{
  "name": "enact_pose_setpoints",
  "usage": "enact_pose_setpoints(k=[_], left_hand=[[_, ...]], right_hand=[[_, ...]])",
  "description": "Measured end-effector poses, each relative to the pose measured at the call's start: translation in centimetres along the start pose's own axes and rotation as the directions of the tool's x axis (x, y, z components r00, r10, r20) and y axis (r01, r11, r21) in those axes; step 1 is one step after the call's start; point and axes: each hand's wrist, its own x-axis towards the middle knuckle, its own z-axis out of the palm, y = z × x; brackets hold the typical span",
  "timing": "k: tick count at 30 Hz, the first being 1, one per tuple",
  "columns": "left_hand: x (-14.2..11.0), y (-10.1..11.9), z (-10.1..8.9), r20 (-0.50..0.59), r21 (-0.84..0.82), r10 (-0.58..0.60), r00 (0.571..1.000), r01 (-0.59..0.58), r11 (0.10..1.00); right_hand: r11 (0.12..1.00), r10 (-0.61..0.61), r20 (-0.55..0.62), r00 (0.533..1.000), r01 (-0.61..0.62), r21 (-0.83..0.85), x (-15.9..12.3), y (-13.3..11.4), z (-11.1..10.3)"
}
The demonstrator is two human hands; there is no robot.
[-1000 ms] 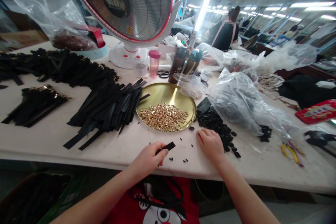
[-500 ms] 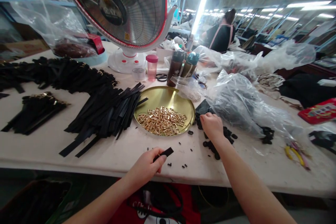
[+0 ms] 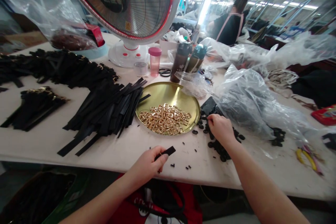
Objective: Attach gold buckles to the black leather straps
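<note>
My left hand [image 3: 147, 165] is closed on a short black strap [image 3: 167, 152] at the table's near edge. My right hand [image 3: 219, 127] rests, fingers curled, on a pile of small black pieces [image 3: 219, 140] to the right of a gold tray [image 3: 181, 98]; what its fingers pinch is hidden. The tray holds several gold metal buckles [image 3: 165, 118]. A heap of long black straps [image 3: 110, 106] lies left of the tray. A few black bits lie scattered on the table between my hands.
A round heater fan [image 3: 131, 7] stands at the back with a pink cup [image 3: 154, 61] and two bottles [image 3: 187, 62]. Clear plastic bags [image 3: 246, 101] crowd the right side. Yellow-handled pliers [image 3: 307, 155] lie far right. A person works at a bench behind.
My right hand moved from the near table edge up onto the pile of black pieces beside the tray. My left hand has kept its hold on the strap.
</note>
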Motion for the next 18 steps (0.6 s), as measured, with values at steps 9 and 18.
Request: enact_pose_setpoints(k=[9, 18], left_hand=[[-1.3, 0.4, 0.1, -0.023, 0.007, 0.033, 0.999, -0.033, 0.999], [-2.3, 0.6, 0.5, -0.018, 0.033, 0.066, 0.998, -0.065, 0.997]], right_hand=[[0.998, -0.039, 0.077, 0.996, 0.043, -0.054, 1.9, -1.2, 0.2], [0.99, 0.019, 0.015, 1.0, -0.021, 0.141, -1.5, -1.6, -1.7]])
